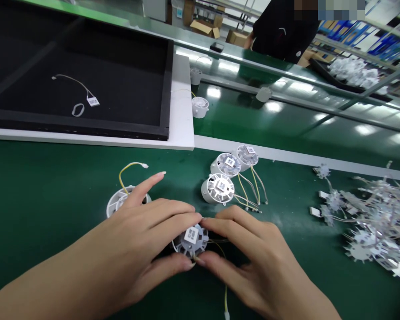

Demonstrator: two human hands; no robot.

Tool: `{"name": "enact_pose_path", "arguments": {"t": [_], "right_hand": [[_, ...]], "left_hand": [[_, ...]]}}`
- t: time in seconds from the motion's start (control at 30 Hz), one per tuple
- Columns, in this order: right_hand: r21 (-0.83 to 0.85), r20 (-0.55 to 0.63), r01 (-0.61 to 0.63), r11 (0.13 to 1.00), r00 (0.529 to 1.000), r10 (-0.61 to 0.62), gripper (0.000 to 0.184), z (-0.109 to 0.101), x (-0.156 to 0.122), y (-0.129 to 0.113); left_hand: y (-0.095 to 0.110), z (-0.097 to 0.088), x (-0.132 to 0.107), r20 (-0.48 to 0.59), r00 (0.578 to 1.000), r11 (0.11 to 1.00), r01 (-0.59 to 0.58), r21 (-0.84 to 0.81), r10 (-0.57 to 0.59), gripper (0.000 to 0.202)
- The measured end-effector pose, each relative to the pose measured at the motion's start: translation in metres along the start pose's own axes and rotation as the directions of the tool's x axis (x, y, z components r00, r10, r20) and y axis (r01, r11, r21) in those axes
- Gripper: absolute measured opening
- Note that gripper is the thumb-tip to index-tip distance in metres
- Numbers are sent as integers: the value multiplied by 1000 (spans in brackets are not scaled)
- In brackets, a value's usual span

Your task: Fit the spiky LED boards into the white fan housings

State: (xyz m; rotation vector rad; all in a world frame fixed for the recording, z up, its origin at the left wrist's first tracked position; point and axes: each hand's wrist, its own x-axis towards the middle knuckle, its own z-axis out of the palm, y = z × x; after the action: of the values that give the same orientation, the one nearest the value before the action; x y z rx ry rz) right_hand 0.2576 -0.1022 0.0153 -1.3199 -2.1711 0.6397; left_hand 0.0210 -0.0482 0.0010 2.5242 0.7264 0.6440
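My left hand and my right hand meet over a small round white plastic housing with a square chip board on top. Fingers of both hands pinch its rim on the green mat. A yellow wire trails from it toward me. Just behind my left hand lies another white round housing with a looped yellow wire. Three more white housings with wires stand beyond my right hand.
A pile of star-shaped metal parts with wires lies at the right. A black tray on a white board holds a small wired part at the back left. Another person in black stands across the green conveyor.
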Motion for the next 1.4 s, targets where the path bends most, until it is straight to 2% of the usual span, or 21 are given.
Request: {"name": "enact_pose_path", "arguments": {"t": [0.2, 0.3, 0.43, 0.53, 0.6, 0.83, 1.0, 1.4], "right_hand": [[35, 24, -15, 999, 1000, 15, 19, -1, 0, 2], [43, 48, -30, 999, 998, 28, 19, -2, -1, 2], [80, 87, -60, 995, 995, 53, 18, -5, -3, 1], [104, 98, -63, 993, 994, 53, 23, -7, -4, 2], [111, 95, -56, 992, 994, 45, 26, -9, -4, 2], [110, 101, -43, 993, 994, 32, 20, -8, -4, 2], [91, 86, -29, 995, 996, 21, 19, -6, -5, 3], [95, 26, 32, 995, 999, -35, 10, -4, -4, 3]], "left_hand": [[2, 0, 0, -25, 998, 998, 54, -16, -54, 22], [2, 1, -2, 0, 997, 997, 74, -6, -74, 22], [-2, 2, -5, 37, 999, 999, 35, 28, -36, 24], [-5, 4, -6, 30, 998, 998, 57, 38, -58, 29], [-6, 5, -7, 26, 997, 997, 73, 37, -74, 33], [-1, 2, -8, 48, 995, 996, 83, 10, -84, 35], [-3, 4, -5, 30, 998, 997, 51, 50, -52, 28], [4, 0, -5, 85, 994, 992, 66, 104, -75, 39]]}}
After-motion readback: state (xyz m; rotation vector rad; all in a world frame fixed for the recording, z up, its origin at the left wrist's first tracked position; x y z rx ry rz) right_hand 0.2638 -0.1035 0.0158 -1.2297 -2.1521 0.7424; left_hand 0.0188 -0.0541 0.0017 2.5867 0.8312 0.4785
